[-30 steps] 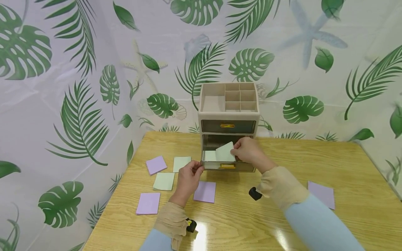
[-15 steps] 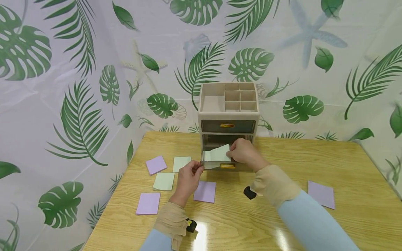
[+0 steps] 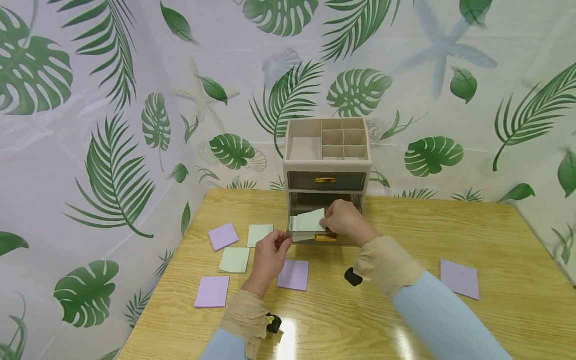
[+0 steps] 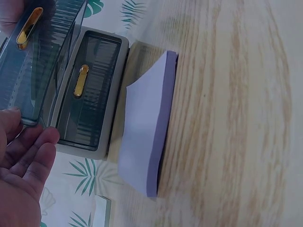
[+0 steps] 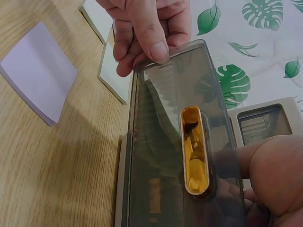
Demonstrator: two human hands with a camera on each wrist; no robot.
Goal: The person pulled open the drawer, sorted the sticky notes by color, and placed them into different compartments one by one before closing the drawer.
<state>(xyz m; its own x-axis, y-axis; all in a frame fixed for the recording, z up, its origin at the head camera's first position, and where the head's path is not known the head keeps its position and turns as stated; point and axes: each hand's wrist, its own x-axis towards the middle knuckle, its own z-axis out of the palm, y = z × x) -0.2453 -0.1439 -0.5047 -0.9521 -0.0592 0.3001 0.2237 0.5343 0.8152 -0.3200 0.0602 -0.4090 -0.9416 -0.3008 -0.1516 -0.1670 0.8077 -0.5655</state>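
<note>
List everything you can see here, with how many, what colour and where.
Desk organiser: one, beige, at the table's back edge, open compartments on top.
Upper drawer: one, smoky grey with gold handle, closed.
Lower drawer: one, smoky grey with gold handle, pulled out.
Purple sticky-note pads: four; three on the left half of the table, one on the right.
Green sticky-note pads: two on the table's left, one held over the lower drawer.
Table: one, light wood.
Backdrop: white with green leaf print, behind and on both sides.
Left hand: grips the lower drawer's front corner.
Right hand: pinches the green pad.
</note>
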